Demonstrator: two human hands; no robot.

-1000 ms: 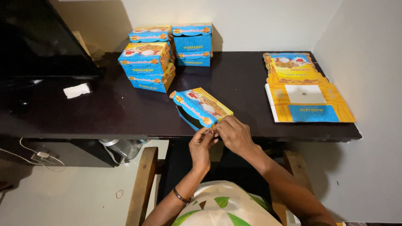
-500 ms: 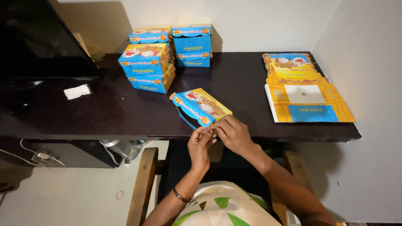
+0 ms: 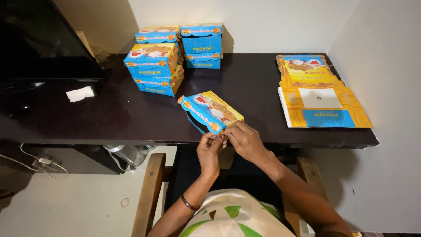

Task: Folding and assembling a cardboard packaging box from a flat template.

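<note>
Blue and yellow cardboard box sits at the near edge of the dark table, half folded, with the left hand and right hand both pinching its end flap, which looks ready for tucking in.

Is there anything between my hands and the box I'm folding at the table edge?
Nothing visible. Both the left hand and the right hand are already pinching the near corner of the half-folded blue and yellow box. The finished boxes and flat cartons lie well aside.
</note>
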